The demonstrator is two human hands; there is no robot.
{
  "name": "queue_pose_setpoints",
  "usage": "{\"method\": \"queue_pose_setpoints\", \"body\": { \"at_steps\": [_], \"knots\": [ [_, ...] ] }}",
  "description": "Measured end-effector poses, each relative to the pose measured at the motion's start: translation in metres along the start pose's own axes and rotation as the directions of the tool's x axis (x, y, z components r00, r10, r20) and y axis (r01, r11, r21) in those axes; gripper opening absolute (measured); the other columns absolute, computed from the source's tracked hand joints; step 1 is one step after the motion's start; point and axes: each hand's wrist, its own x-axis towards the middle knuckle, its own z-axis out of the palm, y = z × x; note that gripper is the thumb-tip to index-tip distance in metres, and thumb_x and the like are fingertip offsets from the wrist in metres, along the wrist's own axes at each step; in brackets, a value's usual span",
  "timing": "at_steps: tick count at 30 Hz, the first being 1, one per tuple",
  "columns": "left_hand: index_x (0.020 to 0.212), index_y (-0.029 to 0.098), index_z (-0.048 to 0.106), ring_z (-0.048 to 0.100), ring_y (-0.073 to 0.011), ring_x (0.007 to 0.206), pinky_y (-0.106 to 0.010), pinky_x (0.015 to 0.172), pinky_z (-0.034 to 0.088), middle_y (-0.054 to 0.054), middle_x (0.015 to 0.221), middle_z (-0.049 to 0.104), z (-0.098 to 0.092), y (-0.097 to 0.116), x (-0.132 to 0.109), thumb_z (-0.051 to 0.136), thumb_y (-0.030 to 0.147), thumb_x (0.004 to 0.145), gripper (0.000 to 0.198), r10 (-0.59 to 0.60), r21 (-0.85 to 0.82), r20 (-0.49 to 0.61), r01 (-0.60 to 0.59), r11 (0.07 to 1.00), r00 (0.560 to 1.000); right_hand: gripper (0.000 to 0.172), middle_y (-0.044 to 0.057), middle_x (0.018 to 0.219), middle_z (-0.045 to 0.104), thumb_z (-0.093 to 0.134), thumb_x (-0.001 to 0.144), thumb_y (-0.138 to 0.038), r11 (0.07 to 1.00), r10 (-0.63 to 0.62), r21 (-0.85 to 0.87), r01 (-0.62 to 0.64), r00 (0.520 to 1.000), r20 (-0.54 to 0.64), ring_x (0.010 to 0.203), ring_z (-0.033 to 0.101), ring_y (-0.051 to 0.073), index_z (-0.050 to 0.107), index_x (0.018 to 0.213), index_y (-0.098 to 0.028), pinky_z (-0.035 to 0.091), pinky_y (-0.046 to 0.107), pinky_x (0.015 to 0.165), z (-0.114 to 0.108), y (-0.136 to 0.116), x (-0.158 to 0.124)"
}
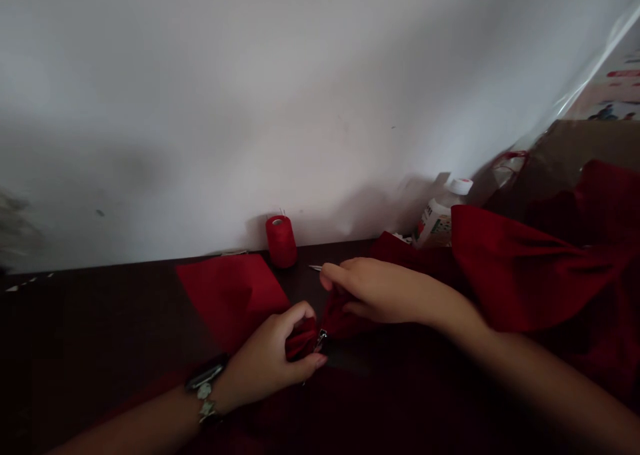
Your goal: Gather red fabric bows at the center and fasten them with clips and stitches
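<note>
**Gathered red fabric** (306,338): bunched between both hands, held by the left fingers and running under the right fingers. Small **metal fitting** (321,340), just beyond the left fingertips, on the fabric.

**Left hand** (263,355): fingers (300,368) curled together, pinching the bunch. **Wristwatch** (205,375) and **charm bracelet** (205,402) on the wrist.

**Right hand** (380,292): fingers (345,272) pressed together over the fabric. **Thin metal pin** (315,267) just past the fingertips; grip on it cannot be told.

Beyond the fingertips: **flat red cloth** (230,298) on a **dark table** (100,322); **red thread spool** (281,242) upright by a **white wall** (250,108). Right of the fingers: **large red cloth** (530,268), **plastic bottle** (435,222) with white cap.
</note>
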Motion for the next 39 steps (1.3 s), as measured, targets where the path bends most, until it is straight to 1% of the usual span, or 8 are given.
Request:
{"method": "queue_pose_setpoints", "body": {
  "at_steps": [4,9,14,22,29,32,35,39],
  "knots": [
    [0.102,0.022,0.045,0.06,-0.0145,0.075,-0.024,0.068,0.048,0.002,0.085,0.063,0.0,-0.004,0.0,0.063,0.029,0.077,0.032,0.004,-0.078,0.009,-0.003,0.997,1.0,0.031,0.005,0.086,0.06,0.046,0.076,-0.004,0.995,-0.085,0.043,0.086,0.996,-0.018,0.07,0.05,0.013,0.048,0.105,-0.016,0.033,0.022,0.062,0.0,0.001,-0.002],
    [0.135,0.026,0.024,0.063,-0.0203,0.097,-0.034,0.089,0.048,-0.004,0.1,0.066,-0.001,-0.007,-0.001,0.061,0.032,0.081,0.066,0.076,-0.107,0.026,-0.073,0.992,0.997,0.026,0.003,0.085,0.06,0.046,0.081,-0.007,0.98,-0.148,0.133,0.145,0.989,0.016,0.067,0.051,0.011,0.047,0.105,-0.018,0.032,0.021,0.06,-0.003,0.0,-0.003],
    [0.133,0.026,0.037,0.058,-0.0242,0.109,-0.038,0.094,0.046,-0.009,0.124,0.058,-0.005,-0.006,-0.002,0.062,0.037,0.08,0.06,0.113,0.028,0.035,-0.114,0.993,0.993,0.02,-0.001,0.079,0.06,0.057,0.08,-0.01,0.982,-0.114,0.158,0.106,0.993,0.038,0.063,0.05,0.009,0.053,0.099,-0.018,0.03,0.019,0.057,-0.012,-0.002,-0.006],
    [0.127,0.022,0.044,0.062,-0.021,0.092,-0.032,0.082,0.05,-0.008,0.109,0.065,-0.007,-0.004,-0.002,0.064,0.039,0.077,0.056,0.081,0.121,0.035,-0.085,0.989,0.996,0.04,0.0,0.081,0.062,0.077,0.068,-0.032,0.983,-0.075,0.174,0.063,0.995,0.063,0.067,0.051,0.01,0.059,0.1,-0.016,0.032,0.019,0.056,-0.009,0.006,-0.005],
    [0.114,0.021,0.052,0.062,-0.0173,0.079,-0.027,0.072,0.049,-0.004,0.095,0.067,-0.007,-0.003,0.0,0.062,0.037,0.078,0.041,0.09,0.137,0.068,-0.099,0.986,0.994,0.015,-0.002,0.071,0.06,0.071,0.072,-0.025,0.992,-0.067,0.12,0.05,0.988,0.138,0.058,0.045,0.009,0.066,0.083,-0.016,0.025,0.02,0.053,-0.006,0.005,-0.007],
    [0.113,0.021,0.052,0.061,-0.016,0.075,-0.025,0.068,0.049,-0.002,0.09,0.067,-0.01,0.0,0.0,0.063,0.036,0.078,0.039,0.091,0.115,0.151,-0.109,0.987,0.984,0.004,-0.002,0.068,0.06,0.066,0.076,-0.017,0.979,-0.143,0.173,0.11,0.97,0.195,0.056,0.044,0.008,0.067,0.079,-0.014,0.026,0.02,0.054,-0.007,0.005,-0.005],
    [0.122,0.023,0.045,0.062,-0.0166,0.077,-0.026,0.072,0.049,-0.001,0.089,0.067,-0.016,0.004,0.001,0.068,0.035,0.074,0.054,0.114,0.04,0.254,-0.128,0.991,0.96,0.007,-0.002,0.065,0.06,0.06,0.078,-0.009,0.949,-0.244,0.257,0.181,0.939,0.241,0.055,0.044,0.007,0.066,0.077,-0.012,0.029,0.019,0.055,-0.008,0.004,-0.005],
    [0.127,0.024,0.038,0.062,-0.0171,0.075,-0.027,0.07,0.049,-0.002,0.086,0.067,-0.024,0.005,0.0,0.071,0.035,0.073,0.065,0.128,-0.076,0.376,-0.106,0.991,0.918,0.007,-0.001,0.07,0.063,0.059,0.084,-0.014,0.93,-0.28,0.302,0.21,0.936,0.213,0.057,0.048,0.007,0.066,0.08,-0.013,0.031,0.018,0.057,-0.016,-0.003,-0.009]
  ]
}}
